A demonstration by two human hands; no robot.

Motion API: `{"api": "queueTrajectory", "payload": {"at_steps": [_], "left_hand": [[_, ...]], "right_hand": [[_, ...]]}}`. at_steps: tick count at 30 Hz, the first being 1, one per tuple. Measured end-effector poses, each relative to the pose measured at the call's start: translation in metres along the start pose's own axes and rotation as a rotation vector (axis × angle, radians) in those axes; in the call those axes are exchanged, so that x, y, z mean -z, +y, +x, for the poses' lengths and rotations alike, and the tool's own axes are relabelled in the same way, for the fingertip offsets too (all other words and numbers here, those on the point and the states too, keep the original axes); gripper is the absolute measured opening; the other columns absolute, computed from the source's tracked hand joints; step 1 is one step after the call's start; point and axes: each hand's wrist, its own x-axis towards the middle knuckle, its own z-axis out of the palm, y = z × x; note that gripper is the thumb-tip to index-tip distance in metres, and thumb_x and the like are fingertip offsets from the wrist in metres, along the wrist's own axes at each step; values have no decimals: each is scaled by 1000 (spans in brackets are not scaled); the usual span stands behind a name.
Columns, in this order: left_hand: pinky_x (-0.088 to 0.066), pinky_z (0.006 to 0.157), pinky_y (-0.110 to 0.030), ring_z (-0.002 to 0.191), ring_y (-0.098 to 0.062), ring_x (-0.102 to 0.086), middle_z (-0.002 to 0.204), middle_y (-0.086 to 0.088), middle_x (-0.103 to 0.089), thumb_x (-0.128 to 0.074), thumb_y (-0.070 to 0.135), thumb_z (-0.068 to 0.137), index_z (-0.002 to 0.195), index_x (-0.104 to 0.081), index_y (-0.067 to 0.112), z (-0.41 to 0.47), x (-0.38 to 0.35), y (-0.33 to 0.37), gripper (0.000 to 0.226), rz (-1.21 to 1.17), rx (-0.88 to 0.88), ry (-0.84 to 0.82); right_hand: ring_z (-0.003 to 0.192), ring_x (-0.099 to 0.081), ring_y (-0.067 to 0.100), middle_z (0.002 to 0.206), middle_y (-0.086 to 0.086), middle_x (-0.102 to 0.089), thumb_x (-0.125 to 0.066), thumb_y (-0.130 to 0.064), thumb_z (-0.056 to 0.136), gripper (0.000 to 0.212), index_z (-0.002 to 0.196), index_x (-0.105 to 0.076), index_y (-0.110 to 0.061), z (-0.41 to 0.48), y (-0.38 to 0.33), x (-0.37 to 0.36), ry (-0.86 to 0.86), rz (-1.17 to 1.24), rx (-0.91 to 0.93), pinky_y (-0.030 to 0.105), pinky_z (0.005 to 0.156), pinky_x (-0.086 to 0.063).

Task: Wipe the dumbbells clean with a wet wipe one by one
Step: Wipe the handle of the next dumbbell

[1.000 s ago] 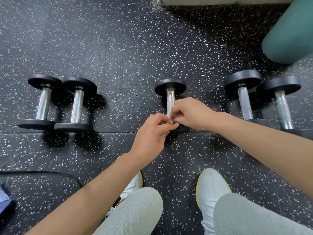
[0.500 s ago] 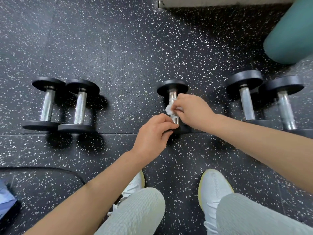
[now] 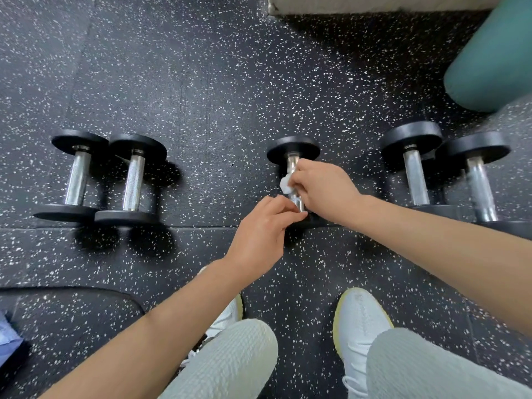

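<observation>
A single dumbbell (image 3: 293,152) with black end plates and a chrome handle lies on the speckled floor in the middle. My right hand (image 3: 322,190) is curled round its handle and presses a crumpled white wet wipe (image 3: 286,184) against the chrome. My left hand (image 3: 263,228) grips the near end of the same dumbbell, fingers curled at the lower handle; the near plate is mostly hidden under both hands. Two dumbbells (image 3: 105,178) lie side by side at the left. Two more dumbbells (image 3: 444,165) lie at the right.
A teal padded roll (image 3: 495,59) lies at the upper right and a pale ledge (image 3: 374,4) runs along the top. My white shoes (image 3: 358,321) and knees fill the bottom. A blue object (image 3: 7,339) sits at the lower left edge.
My right hand has slid up the chrome handle, away from me, and the white wipe now shows beside its fingers. My left hand has stayed at the near end.
</observation>
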Motion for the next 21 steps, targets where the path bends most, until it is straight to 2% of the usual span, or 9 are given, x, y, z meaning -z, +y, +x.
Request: {"api": "queueTrajectory", "payload": {"at_steps": [2,5,8,11,15,21], "left_hand": [[-57,80,-44,104,-25,-58,117,3,-65,-59,-17,87,125,-75,14,2,-1,2,51,11,-14,-11],[-57,74,-46,102,-25,-57,114,3,-65,-61,-18,87,125,-74,14,4,-2,7,51,24,-15,-28],[-56,70,-45,99,-24,-55,112,3,-65,-59,-20,85,121,-73,13,4,-2,9,51,36,-17,-19],[-57,72,-47,102,-24,-56,114,5,-64,-58,-16,88,120,-72,15,4,-1,7,47,48,-18,-32],[-57,77,-46,106,-24,-56,119,6,-64,-58,-11,92,121,-73,17,8,2,11,43,57,-22,-47],[-59,69,-46,105,-23,-55,117,2,-59,-67,-10,88,123,-74,17,12,-1,16,45,78,-39,-67]], "right_hand": [[75,-59,22,98,-4,-61,-57,-20,97,19,99,-76,-22,12,6,0,33,-25,-18,31,59,-39],[69,-57,24,91,-2,-59,-57,-21,98,20,96,-76,-22,28,13,-4,127,-49,-99,37,57,-48],[66,-58,24,88,-2,-58,-59,-17,96,15,93,-74,-21,27,15,-11,188,-59,-146,39,54,-50],[65,-56,23,87,-3,-55,-58,-19,97,14,93,-71,-20,11,10,-13,162,-69,-112,34,52,-45],[71,-58,22,89,-5,-55,-64,-15,92,13,96,-73,-23,4,14,-12,77,-91,-19,37,53,-50],[66,-53,21,86,-1,-52,-66,-10,91,9,94,-71,-17,26,27,-17,196,-153,-92,34,47,-49]]}}
